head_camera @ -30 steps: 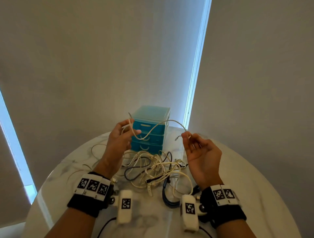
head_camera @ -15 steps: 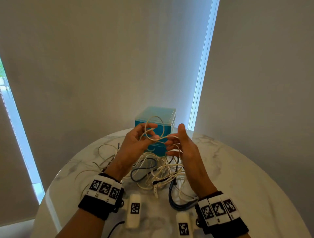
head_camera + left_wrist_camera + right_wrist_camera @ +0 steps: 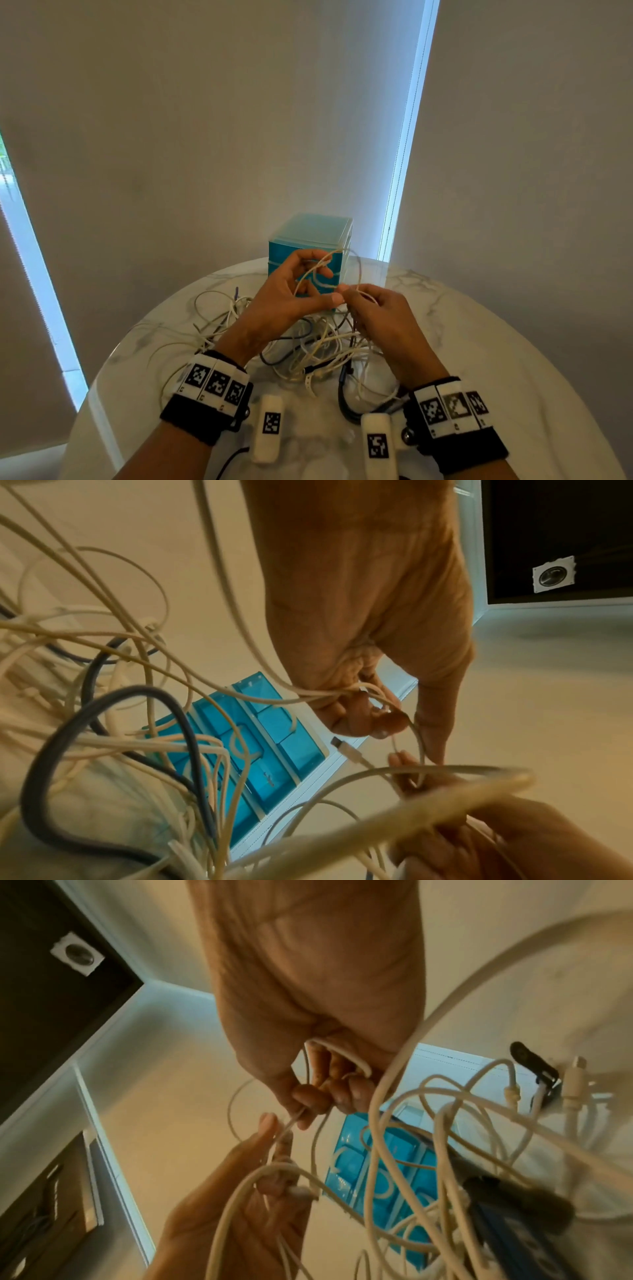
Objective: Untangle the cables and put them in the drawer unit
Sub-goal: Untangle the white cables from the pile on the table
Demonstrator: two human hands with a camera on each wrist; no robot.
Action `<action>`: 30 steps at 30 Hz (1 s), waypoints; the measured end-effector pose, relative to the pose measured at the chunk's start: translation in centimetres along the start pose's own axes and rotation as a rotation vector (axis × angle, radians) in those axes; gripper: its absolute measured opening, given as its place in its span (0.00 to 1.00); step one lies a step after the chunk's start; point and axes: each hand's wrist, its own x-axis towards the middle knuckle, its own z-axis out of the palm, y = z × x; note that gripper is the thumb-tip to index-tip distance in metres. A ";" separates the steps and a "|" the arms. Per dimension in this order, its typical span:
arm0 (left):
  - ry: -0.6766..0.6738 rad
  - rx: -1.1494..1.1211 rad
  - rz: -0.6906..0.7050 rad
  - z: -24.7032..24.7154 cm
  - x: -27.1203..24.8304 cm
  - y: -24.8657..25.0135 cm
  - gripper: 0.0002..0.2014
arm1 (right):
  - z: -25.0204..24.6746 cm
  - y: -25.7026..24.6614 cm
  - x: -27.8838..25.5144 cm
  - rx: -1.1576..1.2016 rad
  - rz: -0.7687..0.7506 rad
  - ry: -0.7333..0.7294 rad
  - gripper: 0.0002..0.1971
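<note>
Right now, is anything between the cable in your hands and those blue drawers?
Yes. The white cable hangs before the drawer unit, but all visible drawers are closed, and both hands are holding it.

A round white marble table stands before pale blinds edged with daylight.

drawer unit: lower front hidden behind hands | cable tangle: partly hidden, strands indistinguishable

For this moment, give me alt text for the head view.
Both hands, left and right, hold a thin white cable looped above a tangle of cables on a round marble table. A teal drawer unit stands behind, drawers closed.
</note>
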 end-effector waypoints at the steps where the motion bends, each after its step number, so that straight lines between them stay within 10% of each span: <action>1: 0.012 -0.027 -0.028 0.0 0.0 0.0 0.27 | -0.5 -0.2 0.2 0.069 -0.014 0.072 0.12; 8: -0.029 0.074 -0.168 -0.8 0.1 -0.2 0.10 | -5.4 0.7 2.0 0.597 0.017 0.689 0.14; 19: 0.009 -0.062 -0.052 -0.3 0.3 -0.4 0.13 | 1.8 -1.3 -1.2 -0.213 0.090 0.060 0.30; 30: 0.035 -0.072 -0.034 0.8 0.2 -0.3 0.11 | 1.1 -0.7 -0.5 0.319 0.140 -0.047 0.15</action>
